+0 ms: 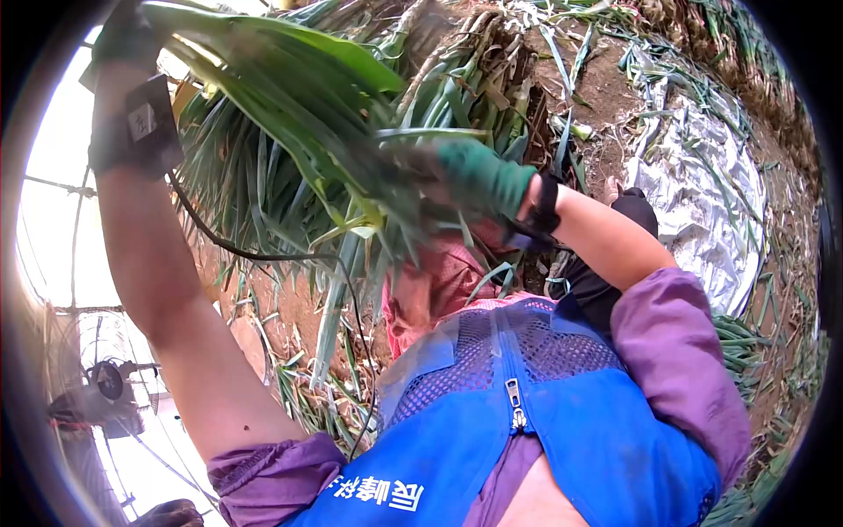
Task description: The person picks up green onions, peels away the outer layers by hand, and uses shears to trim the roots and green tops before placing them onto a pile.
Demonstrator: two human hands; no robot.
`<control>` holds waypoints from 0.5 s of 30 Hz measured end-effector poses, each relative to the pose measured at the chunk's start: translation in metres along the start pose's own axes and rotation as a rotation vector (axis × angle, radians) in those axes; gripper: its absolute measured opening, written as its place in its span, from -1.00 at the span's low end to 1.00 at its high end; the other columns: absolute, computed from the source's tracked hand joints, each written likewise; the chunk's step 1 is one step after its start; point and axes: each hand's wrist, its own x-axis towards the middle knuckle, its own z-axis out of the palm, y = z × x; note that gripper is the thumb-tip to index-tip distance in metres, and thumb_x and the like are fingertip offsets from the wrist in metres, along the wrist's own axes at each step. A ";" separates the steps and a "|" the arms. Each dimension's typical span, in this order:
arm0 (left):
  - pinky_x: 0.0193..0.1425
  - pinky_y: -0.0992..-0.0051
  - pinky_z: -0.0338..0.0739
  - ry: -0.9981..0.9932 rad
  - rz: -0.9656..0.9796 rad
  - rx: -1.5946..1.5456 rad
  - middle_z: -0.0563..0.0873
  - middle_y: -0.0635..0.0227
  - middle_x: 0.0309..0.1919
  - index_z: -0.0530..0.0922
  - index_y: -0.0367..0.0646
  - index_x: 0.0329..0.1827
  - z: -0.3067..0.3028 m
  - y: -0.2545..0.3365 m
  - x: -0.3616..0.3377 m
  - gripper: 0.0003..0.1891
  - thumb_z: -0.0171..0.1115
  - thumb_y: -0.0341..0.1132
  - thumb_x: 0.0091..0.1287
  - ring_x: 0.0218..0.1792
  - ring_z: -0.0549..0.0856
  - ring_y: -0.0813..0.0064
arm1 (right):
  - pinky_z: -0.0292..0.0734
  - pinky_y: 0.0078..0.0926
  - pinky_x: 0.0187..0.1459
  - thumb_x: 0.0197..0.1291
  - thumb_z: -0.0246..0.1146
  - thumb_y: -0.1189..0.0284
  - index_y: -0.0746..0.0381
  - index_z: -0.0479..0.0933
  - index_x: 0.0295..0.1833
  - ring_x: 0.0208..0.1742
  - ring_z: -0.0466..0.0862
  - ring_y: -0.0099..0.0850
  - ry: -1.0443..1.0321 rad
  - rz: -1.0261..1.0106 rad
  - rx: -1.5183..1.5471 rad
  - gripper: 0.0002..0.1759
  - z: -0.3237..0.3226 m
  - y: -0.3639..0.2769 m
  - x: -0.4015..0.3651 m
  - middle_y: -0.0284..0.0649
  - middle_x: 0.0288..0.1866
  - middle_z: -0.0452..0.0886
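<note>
My left hand (pixel 132 39), in a dark green glove, is at the top left with its fingers closed round one end of a bunch of leeks (pixel 290 88). The broad green leaves slant down and right from it across my front. My right hand (pixel 461 176), in a green knitted glove, is at the lower end of these leaves. Motion smears its fingers, and I cannot tell whether they grip. Behind the bunch lies a thick heap of leeks (pixel 224 162), leaves hanging down. A black box (pixel 149 123) is strapped to my left wrist, a dark band (pixel 546 202) to my right.
A black cable (pixel 263 256) runs from the left wrist box down past my vest (pixel 421 448). Crumpled white sheeting (pixel 702 202) lies on the brown soil (pixel 597 79) at right, with loose leaves strewn about. A fan (pixel 110 382) stands at far left.
</note>
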 end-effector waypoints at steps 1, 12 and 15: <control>0.19 0.46 0.48 0.038 -0.206 -0.374 0.68 0.16 0.02 0.51 -0.16 0.27 -0.006 -0.006 -0.003 -0.59 0.17 -0.31 0.36 0.06 0.64 0.31 | 0.67 -0.17 -0.03 0.23 0.22 0.35 0.23 0.53 0.22 -0.10 0.76 -0.10 -0.179 -0.001 -0.167 -0.56 0.005 0.014 -0.021 -0.05 -0.26 0.71; -0.12 0.56 0.54 0.097 -0.954 -0.893 0.69 0.18 -0.25 0.48 -0.40 0.16 0.032 -0.065 -0.054 -0.59 -0.07 -0.16 0.59 -0.28 0.65 0.39 | 0.74 -0.35 -0.18 0.28 0.35 0.30 0.34 0.47 0.20 -0.15 0.78 -0.27 0.362 -0.027 0.099 -0.53 -0.027 0.011 -0.034 -0.04 -0.09 0.72; -0.19 0.53 0.56 0.084 -1.167 -1.481 0.68 0.20 -0.33 0.49 -0.41 0.07 -0.034 -0.027 -0.042 -0.62 -0.13 -0.20 0.62 -0.35 0.64 0.39 | 0.65 -0.27 0.04 0.29 0.35 0.14 0.39 0.35 0.28 -0.02 0.72 -0.17 0.936 -0.123 -0.201 -0.34 -0.036 -0.012 0.019 0.04 0.07 0.64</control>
